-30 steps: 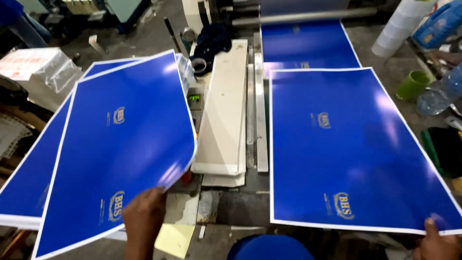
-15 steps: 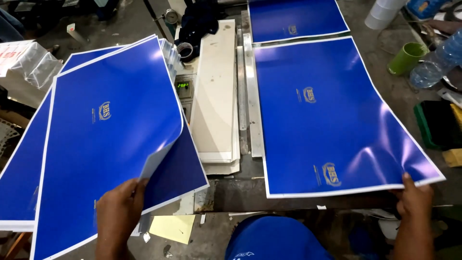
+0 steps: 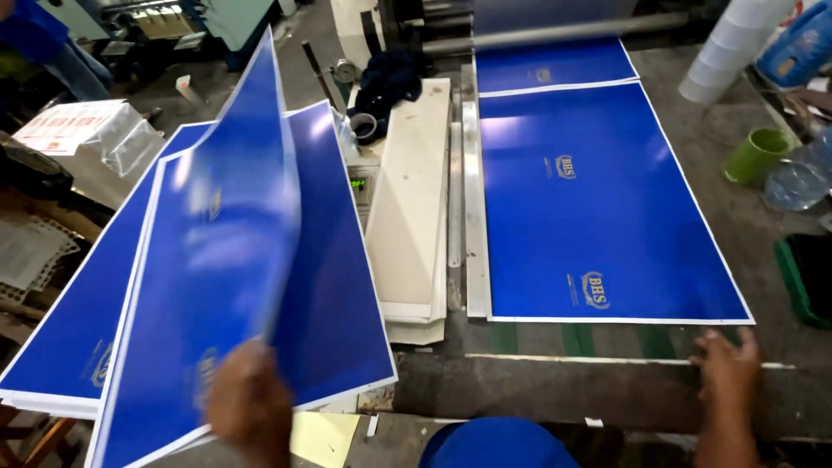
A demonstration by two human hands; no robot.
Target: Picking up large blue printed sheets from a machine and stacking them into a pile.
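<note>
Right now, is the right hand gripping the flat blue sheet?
No. The right hand rests on the table edge just below the flat blue sheet, with a gap between them.

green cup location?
Head view, far right: the green cup stands on the table, right of the flat blue sheet, beside a clear plastic bottle.

The blue printed sheets look like glossy, smooth paper, lying beside a matt metal rail on the rough, worn bench.
</note>
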